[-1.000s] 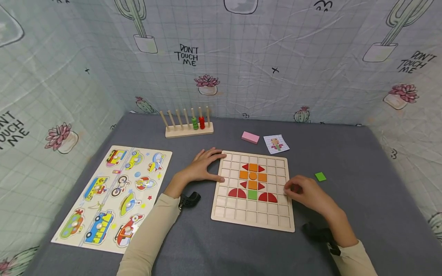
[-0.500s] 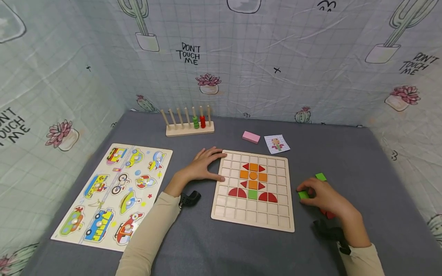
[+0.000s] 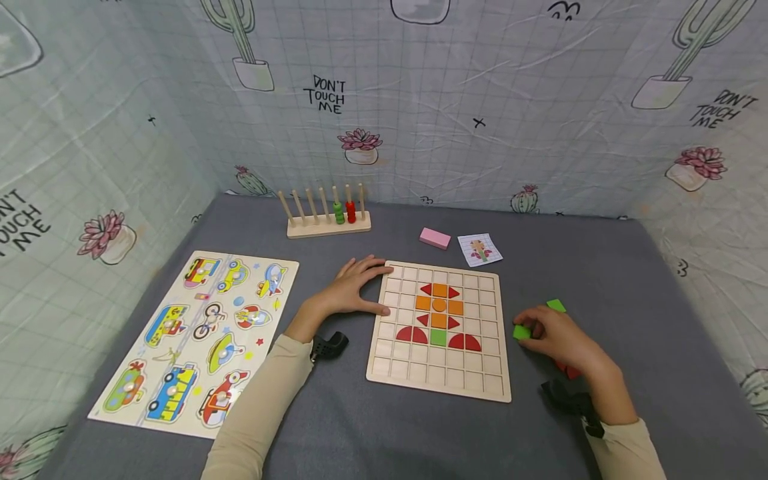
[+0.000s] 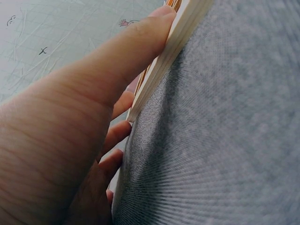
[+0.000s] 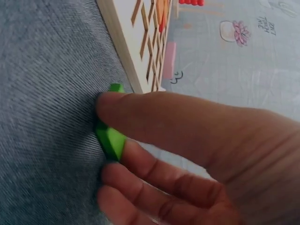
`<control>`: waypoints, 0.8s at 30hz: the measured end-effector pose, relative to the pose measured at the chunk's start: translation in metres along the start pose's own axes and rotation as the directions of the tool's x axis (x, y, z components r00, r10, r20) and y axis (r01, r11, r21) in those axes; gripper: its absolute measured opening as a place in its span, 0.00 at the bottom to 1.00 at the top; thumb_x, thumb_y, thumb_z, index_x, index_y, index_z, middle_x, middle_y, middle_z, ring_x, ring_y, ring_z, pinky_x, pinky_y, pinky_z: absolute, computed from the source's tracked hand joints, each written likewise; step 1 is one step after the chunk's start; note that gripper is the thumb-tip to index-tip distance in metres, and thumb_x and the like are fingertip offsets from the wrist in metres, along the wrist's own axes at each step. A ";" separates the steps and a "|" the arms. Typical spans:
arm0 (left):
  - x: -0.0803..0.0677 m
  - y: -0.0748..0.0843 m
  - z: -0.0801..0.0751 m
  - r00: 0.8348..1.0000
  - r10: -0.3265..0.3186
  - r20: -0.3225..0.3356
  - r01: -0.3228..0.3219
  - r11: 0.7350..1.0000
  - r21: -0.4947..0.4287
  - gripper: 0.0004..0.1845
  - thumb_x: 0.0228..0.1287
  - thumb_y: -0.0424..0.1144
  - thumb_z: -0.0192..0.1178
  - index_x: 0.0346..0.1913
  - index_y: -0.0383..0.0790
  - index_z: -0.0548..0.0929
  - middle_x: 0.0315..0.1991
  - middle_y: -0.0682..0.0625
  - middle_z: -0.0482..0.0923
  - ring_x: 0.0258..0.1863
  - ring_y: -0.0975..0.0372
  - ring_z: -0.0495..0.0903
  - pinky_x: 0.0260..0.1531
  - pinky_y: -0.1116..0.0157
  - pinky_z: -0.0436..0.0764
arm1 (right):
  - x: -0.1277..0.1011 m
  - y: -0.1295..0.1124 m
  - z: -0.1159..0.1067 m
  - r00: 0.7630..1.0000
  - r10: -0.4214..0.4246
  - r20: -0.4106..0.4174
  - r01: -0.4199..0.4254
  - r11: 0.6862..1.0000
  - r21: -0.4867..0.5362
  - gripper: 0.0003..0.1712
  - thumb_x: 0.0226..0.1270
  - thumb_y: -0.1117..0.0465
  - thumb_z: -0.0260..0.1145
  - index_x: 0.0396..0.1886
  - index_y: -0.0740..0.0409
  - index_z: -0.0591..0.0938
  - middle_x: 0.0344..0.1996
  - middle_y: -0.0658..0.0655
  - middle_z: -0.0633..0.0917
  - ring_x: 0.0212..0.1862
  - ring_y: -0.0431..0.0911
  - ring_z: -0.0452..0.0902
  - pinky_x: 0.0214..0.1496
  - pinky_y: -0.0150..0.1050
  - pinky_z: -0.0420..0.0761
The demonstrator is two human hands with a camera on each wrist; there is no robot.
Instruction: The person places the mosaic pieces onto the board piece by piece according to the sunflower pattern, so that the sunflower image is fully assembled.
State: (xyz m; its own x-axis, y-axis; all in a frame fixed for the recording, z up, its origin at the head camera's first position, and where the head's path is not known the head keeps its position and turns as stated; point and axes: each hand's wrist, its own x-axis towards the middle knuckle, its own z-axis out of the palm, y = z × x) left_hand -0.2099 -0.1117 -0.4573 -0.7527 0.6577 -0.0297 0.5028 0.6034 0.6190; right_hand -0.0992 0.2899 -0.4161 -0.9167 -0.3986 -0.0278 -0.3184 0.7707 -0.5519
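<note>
Right hand of mine pinched a green block beside the board; left hand, fingers relaxed, steadied its edge.

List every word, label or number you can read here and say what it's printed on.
"DON'T TOUCH ME": on the back curtain, beside a cactus drawing.
"DON'T TOUCH ME": on the right curtain, slanted.
"...N'T TOUCH ME": on the left curtain, first letters cut off at the frame edge.
Card behind the grid board: a picture only, no readable text.
Vehicle puzzle: any lettering too small to read.
</note>
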 end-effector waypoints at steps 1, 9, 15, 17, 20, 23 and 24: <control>0.000 0.000 0.000 1.000 -0.001 0.000 0.001 1.000 0.000 0.46 0.53 0.53 0.73 0.73 0.47 0.65 0.75 0.44 0.55 0.77 0.51 0.44 0.75 0.48 0.34 | 0.001 0.000 0.001 1.000 0.003 -0.007 -0.003 1.000 -0.001 0.16 0.54 0.69 0.74 0.42 0.69 0.83 0.31 0.54 0.81 0.28 0.40 0.73 0.29 0.35 0.76; 0.002 -0.001 0.001 1.000 -0.009 0.002 0.009 1.000 0.009 0.46 0.52 0.54 0.73 0.73 0.48 0.65 0.76 0.45 0.54 0.77 0.51 0.44 0.75 0.49 0.34 | 0.005 -0.001 0.005 0.999 0.036 -0.040 -0.036 0.999 -0.004 0.19 0.53 0.69 0.75 0.45 0.71 0.81 0.30 0.55 0.81 0.28 0.41 0.73 0.29 0.37 0.76; 0.001 0.000 0.000 1.000 -0.005 0.000 0.005 1.000 0.005 0.47 0.51 0.54 0.73 0.73 0.47 0.65 0.76 0.44 0.54 0.77 0.51 0.44 0.75 0.48 0.34 | 0.005 -0.006 0.005 0.998 0.040 -0.045 -0.040 0.999 0.009 0.14 0.53 0.69 0.74 0.40 0.68 0.81 0.30 0.54 0.80 0.29 0.42 0.74 0.29 0.36 0.76; 0.001 0.000 0.000 1.000 -0.007 0.000 0.007 1.000 0.006 0.47 0.52 0.54 0.73 0.74 0.47 0.65 0.76 0.44 0.54 0.77 0.51 0.44 0.75 0.48 0.34 | 0.004 -0.008 0.004 0.998 0.036 -0.046 -0.036 0.999 0.007 0.14 0.54 0.69 0.74 0.40 0.67 0.82 0.30 0.53 0.80 0.29 0.42 0.74 0.29 0.35 0.77; 0.001 0.001 0.000 1.000 -0.012 0.002 0.012 1.000 0.005 0.46 0.52 0.54 0.73 0.73 0.48 0.65 0.76 0.45 0.54 0.77 0.52 0.44 0.75 0.49 0.34 | 0.004 -0.014 0.003 0.999 0.023 -0.046 -0.022 0.999 0.024 0.15 0.54 0.69 0.74 0.41 0.67 0.82 0.30 0.53 0.81 0.29 0.41 0.74 0.30 0.35 0.78; 0.000 0.001 0.000 1.000 -0.011 0.002 0.010 1.000 0.005 0.46 0.52 0.54 0.73 0.73 0.48 0.65 0.76 0.45 0.54 0.77 0.51 0.44 0.75 0.49 0.34 | 0.004 -0.021 0.002 0.999 0.011 -0.031 -0.010 0.999 0.048 0.16 0.54 0.68 0.75 0.42 0.67 0.82 0.32 0.52 0.81 0.30 0.41 0.74 0.31 0.35 0.79; 0.000 0.001 0.000 1.000 -0.010 0.002 0.010 1.000 0.004 0.46 0.52 0.54 0.73 0.73 0.47 0.65 0.76 0.45 0.54 0.77 0.51 0.44 0.75 0.49 0.34 | 0.004 -0.023 0.003 1.000 0.006 -0.024 -0.005 0.998 0.058 0.16 0.54 0.68 0.75 0.42 0.67 0.82 0.32 0.52 0.81 0.30 0.41 0.74 0.31 0.35 0.79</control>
State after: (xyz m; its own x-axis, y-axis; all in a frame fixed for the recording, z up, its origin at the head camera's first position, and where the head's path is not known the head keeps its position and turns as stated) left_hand -0.2095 -0.1108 -0.4565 -0.7570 0.6523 -0.0378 0.4969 0.6122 0.6151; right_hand -0.0947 0.2691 -0.4054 -0.9243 -0.3815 -0.0113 -0.2992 0.7426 -0.5992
